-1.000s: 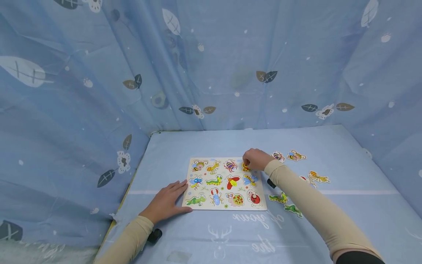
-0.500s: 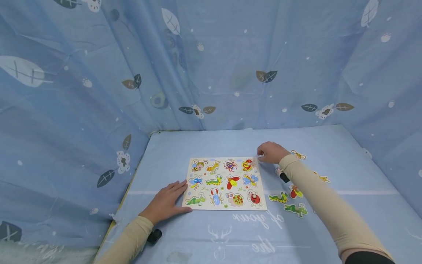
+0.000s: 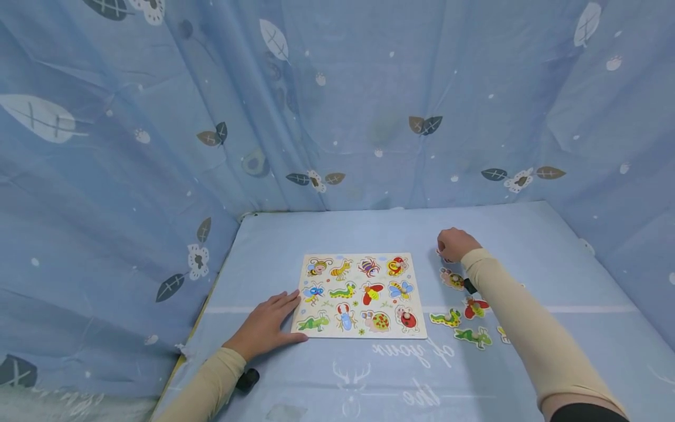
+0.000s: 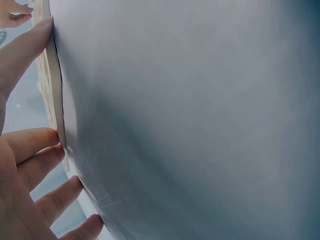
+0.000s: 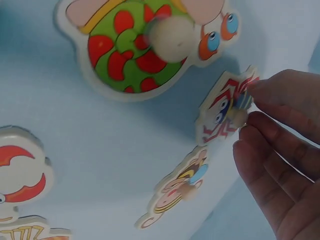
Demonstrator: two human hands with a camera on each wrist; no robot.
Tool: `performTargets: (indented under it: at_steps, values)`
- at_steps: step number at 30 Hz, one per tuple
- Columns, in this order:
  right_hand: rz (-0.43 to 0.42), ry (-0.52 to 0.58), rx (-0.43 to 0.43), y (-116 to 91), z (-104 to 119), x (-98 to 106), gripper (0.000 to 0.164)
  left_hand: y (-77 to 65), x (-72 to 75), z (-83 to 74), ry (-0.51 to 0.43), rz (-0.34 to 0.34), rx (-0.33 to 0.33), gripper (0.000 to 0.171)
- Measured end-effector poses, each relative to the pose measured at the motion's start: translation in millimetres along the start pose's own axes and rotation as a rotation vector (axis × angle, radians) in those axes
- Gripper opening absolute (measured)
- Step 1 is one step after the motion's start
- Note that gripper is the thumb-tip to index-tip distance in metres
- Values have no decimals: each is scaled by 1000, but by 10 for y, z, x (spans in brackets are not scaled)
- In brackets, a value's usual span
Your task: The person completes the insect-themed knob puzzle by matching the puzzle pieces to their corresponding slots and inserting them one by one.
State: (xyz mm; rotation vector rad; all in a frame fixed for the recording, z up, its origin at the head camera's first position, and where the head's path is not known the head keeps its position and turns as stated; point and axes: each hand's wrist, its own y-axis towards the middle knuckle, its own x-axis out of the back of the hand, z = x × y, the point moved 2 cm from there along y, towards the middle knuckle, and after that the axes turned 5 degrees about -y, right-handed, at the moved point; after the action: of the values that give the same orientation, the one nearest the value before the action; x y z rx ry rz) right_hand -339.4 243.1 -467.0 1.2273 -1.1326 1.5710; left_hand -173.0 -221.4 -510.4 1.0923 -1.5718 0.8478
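A wooden insect puzzle board (image 3: 327,305) lies flat on the table. My left hand (image 3: 269,324) rests against its left side, fingers spread and fairly straight, with fingertips and thumb along the board's edge in the left wrist view. Right of the board, my right hand (image 3: 457,244) bends over a spider puzzle piece (image 5: 220,112). Thumb and fingertips close in at the piece's round wooden knob in the right wrist view. A bee piece (image 5: 175,192) lies beside it, and a snail piece (image 3: 451,278) is nearer me. On the board, a ladybird piece (image 3: 406,318) shows a knob.
More loose pieces lie right of the board: a caterpillar (image 3: 446,318), a grasshopper (image 3: 473,337) and a red-winged bug (image 3: 476,308). My right sleeve (image 3: 519,334) covers others. A blue patterned curtain (image 3: 379,146) hangs behind the table.
My right hand has left the board's top right corner, where a butterfly piece now shows, and moved right to the spider piece. The left hand has stayed at the board's edge.
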Motion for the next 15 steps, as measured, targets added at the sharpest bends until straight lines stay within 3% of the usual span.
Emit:
performTargets:
  at_steps: [15]
  values:
    - [72,57,4,131,-225,-20,4,-17,26,-34,-10,8,9,98]
